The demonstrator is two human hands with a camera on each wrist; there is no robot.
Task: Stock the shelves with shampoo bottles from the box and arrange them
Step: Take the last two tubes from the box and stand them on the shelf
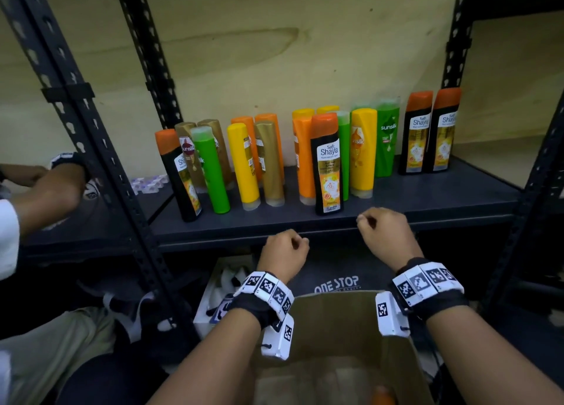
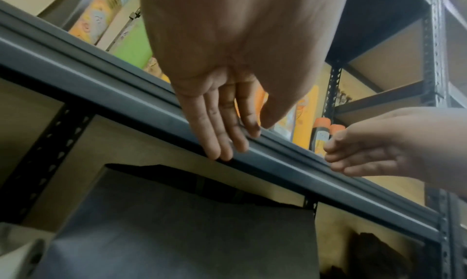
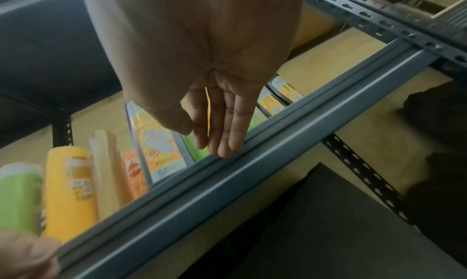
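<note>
Several shampoo bottles stand on the dark shelf (image 1: 427, 197). A black Shayla bottle (image 1: 328, 166) stands nearest the front edge. At the left a leaning black bottle (image 1: 180, 175), a green one (image 1: 210, 172) and a yellow one (image 1: 244, 163) tilt together. Two black Shayla bottles (image 1: 416, 133) stand at the right end. My left hand (image 1: 300, 243) (image 2: 227, 143) hangs in front of the shelf's front rail with relaxed fingers, holding nothing. My right hand (image 1: 366, 221) (image 3: 217, 143) hovers over the front edge, also holding nothing. The cardboard box (image 1: 335, 313) sits below my wrists, and an orange cap (image 1: 383, 397) shows inside it.
Black perforated uprights (image 1: 91, 130) frame the bay. Another person's arm (image 1: 45, 191) reaches into the neighbouring bay at the left. Under the shelf lie a black "ONE STOP" bag (image 1: 335, 285) and a white carton (image 1: 219, 288).
</note>
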